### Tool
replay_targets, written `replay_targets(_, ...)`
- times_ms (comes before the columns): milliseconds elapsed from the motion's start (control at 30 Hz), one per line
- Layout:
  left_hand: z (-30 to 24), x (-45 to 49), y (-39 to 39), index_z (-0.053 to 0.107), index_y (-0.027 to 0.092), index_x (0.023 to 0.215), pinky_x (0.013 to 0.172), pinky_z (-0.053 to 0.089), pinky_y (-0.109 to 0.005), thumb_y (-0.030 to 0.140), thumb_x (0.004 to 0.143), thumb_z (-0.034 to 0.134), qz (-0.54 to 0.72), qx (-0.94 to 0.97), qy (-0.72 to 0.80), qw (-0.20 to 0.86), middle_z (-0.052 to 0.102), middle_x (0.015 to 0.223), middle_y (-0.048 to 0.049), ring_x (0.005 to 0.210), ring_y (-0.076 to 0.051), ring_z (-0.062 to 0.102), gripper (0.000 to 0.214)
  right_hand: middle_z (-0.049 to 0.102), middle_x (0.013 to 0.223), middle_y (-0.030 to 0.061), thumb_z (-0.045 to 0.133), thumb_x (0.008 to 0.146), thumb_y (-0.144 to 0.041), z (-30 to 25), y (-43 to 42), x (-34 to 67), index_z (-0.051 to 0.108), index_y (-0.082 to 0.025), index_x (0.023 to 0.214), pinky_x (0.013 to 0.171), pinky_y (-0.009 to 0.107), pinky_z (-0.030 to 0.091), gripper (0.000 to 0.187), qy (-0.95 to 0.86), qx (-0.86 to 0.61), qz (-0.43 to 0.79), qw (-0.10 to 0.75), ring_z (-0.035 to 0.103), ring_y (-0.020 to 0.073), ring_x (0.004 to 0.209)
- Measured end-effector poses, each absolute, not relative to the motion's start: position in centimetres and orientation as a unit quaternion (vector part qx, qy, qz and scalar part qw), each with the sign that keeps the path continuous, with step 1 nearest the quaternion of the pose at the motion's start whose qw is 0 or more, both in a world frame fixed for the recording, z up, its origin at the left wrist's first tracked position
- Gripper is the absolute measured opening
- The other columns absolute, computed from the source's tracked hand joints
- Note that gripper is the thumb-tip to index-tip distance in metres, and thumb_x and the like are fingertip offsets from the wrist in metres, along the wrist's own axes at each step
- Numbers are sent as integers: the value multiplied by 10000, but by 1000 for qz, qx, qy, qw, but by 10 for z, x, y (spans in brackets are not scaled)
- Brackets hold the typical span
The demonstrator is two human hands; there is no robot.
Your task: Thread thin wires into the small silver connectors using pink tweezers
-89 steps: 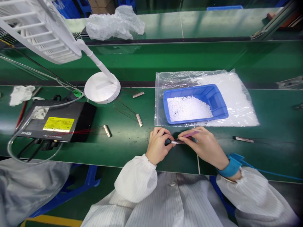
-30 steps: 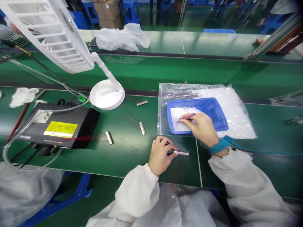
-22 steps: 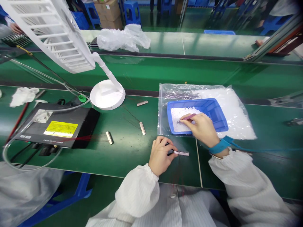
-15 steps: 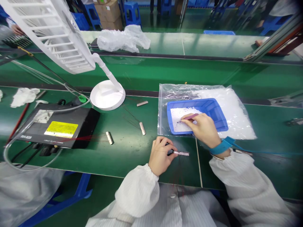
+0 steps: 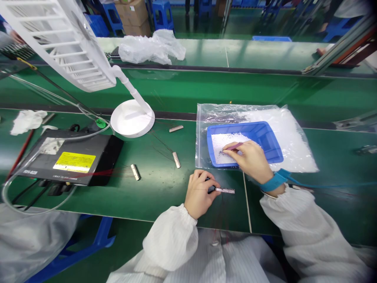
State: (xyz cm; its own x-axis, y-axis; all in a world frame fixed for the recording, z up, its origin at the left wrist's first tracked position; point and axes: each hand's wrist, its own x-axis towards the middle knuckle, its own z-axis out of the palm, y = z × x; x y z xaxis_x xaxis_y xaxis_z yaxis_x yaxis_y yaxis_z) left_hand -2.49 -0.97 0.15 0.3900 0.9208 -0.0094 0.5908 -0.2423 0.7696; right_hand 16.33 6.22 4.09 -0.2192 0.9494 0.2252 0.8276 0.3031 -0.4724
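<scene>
My left hand [image 5: 202,192] is closed on a small metallic bar [image 5: 225,190] with thin dark red wires. The bar's free end points right, just above the table. A black piece [image 5: 211,188] shows between the fingers, its kind unclear. Over the blue tray [image 5: 272,145], my right hand [image 5: 250,159] pinches purple tweezers [image 5: 234,146]. Their tips reach down to the fine white beads [image 5: 219,141] inside, where small dark specks show. A blue wrist strap [image 5: 276,181] circles the right wrist.
Under the tray lies a clear bag [image 5: 294,145] of white grains. Several wired metallic bars [image 5: 176,160] rest left of the hands. A white lamp-like stand [image 5: 132,129] and a black control box [image 5: 73,153] with hoses occupy the left. Crumpled plastic [image 5: 151,47] sits on the far bench.
The whole view has shifted very slightly. Both hands keep their holds, and the tweezers stay at the beads with hardly any movement.
</scene>
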Motion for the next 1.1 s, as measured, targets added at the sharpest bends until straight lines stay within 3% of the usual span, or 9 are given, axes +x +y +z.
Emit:
replay_targets(633,3,-26,-11,685,242,784,839,358,-363,148,691,774,242,746,505,359,628,943,9,996,-203,480,159,729,928,-23,574,864,-317,43,58,165,681,-225,832,797,339,450,145,-772,-574,118,247,665,196,885)
replay_targets(900,7,-24,-9,689,242,773,832,374,-388,134,701,754,240,742,510,363,632,926,-12,985,-224,494,146,730,915,20,575,861,-319,38,62,164,690,-209,832,829,368,426,162,-749,-587,176,251,657,224,894)
replay_targets(1100,-3,-28,-8,689,248,768,806,407,-348,156,721,714,216,761,513,333,634,945,-20,980,-224,524,106,730,807,-13,611,839,-297,43,62,159,693,-222,790,752,299,448,121,-755,-576,129,284,662,165,771)
